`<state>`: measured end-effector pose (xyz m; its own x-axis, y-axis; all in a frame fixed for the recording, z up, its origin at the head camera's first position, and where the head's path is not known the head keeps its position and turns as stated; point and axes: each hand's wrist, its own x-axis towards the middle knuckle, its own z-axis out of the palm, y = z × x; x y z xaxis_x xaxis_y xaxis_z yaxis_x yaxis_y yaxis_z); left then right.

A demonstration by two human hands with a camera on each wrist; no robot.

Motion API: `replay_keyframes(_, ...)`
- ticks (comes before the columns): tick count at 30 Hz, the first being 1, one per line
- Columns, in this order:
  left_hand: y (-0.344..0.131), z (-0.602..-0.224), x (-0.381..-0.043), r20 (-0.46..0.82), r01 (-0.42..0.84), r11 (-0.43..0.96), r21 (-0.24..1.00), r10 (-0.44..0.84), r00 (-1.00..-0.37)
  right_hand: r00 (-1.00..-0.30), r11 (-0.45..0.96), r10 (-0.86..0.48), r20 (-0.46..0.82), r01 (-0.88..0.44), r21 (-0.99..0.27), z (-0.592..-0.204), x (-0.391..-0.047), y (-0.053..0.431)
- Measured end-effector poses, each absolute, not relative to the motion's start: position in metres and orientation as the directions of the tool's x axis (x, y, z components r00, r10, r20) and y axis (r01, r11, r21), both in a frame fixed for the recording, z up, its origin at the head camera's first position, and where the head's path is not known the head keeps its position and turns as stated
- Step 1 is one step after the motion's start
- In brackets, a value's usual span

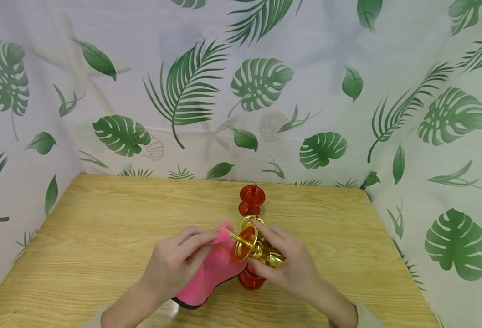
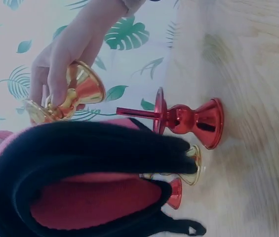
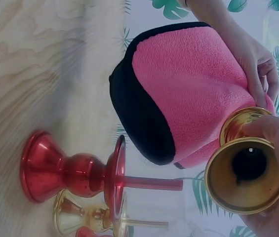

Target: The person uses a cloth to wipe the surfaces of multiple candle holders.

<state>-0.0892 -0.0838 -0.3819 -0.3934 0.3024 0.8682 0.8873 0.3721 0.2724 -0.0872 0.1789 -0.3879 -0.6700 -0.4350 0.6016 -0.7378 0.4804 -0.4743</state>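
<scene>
My left hand (image 1: 179, 257) pinches a bunched corner of a pink fleecy cloth (image 3: 188, 84) with black edging. The cloth's pinched part sits at the tip of a thin spike on a gold candlestick (image 1: 259, 251). My right hand (image 1: 292, 259) grips that candlestick by its body, tilted so the spike points at the left hand. In the right wrist view its hollow gold base (image 3: 245, 177) faces the camera. The rest of the cloth droops below the left hand, its black-edged folds (image 2: 90, 148) filling much of the left wrist view.
Three more candlesticks stand upright in a row on the wooden table (image 1: 142, 200): a near red one (image 3: 80, 170), a gold one (image 3: 80, 215) and a far red one (image 1: 252, 198). A leaf-printed curtain (image 1: 208, 91) hangs behind the table and at its sides.
</scene>
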Motion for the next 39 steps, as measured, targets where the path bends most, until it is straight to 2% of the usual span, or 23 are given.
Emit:
replay_keyframes(7,-0.082,-0.381,-0.09,0.874,0.891,0.356,0.281,0.289,-0.392,-0.628,0.465,-0.431,0.649,-0.77,-0.437,-0.387,-0.09,0.175)
replay_keyframes(15,-0.073,-0.388,-0.088,0.868,0.902,0.328,0.28,0.316,-0.384,-0.629,0.468,-0.437,0.643,-0.769,-0.435,-0.389,-0.091,0.168)
replay_keyframes(18,-0.07,-0.389,-0.087,0.852,0.896,0.331,0.295,0.333,-0.403,-0.582,0.484,-0.447,0.68,-0.796,-0.363,-0.39,-0.092,0.165)
replay_keyframes(22,-0.068,-0.388,-0.083,0.815,0.873,0.355,0.335,0.356,-0.458,-0.481,0.518,-0.47,0.741,-0.829,-0.209,-0.394,-0.095,0.162)
replay_keyframes(25,-0.066,-0.387,-0.082,0.801,0.864,0.382,0.327,0.374,-0.468,-0.452,0.52,-0.469,0.758,-0.836,-0.177,-0.396,-0.095,0.161)
replay_keyframes(27,-0.067,-0.388,-0.083,0.802,0.87,0.391,0.301,0.389,-0.453,-0.482,0.502,-0.456,0.748,-0.833,-0.231,-0.396,-0.095,0.162)
replay_keyframes(31,-0.071,-0.392,-0.088,0.824,0.902,0.364,0.232,0.419,-0.381,-0.616,0.434,-0.428,0.662,-0.782,-0.447,-0.393,-0.093,0.165)
replay_keyframes(35,-0.077,-0.398,-0.094,0.831,0.925,0.327,0.193,0.447,-0.331,-0.753,0.339,-0.417,0.509,-0.649,-0.681,-0.389,-0.091,0.169)
replay_keyframes(39,-0.08,-0.402,-0.096,0.831,0.934,0.305,0.184,0.46,-0.314,-0.82,0.277,-0.419,0.389,-0.524,-0.806,-0.386,-0.091,0.17)
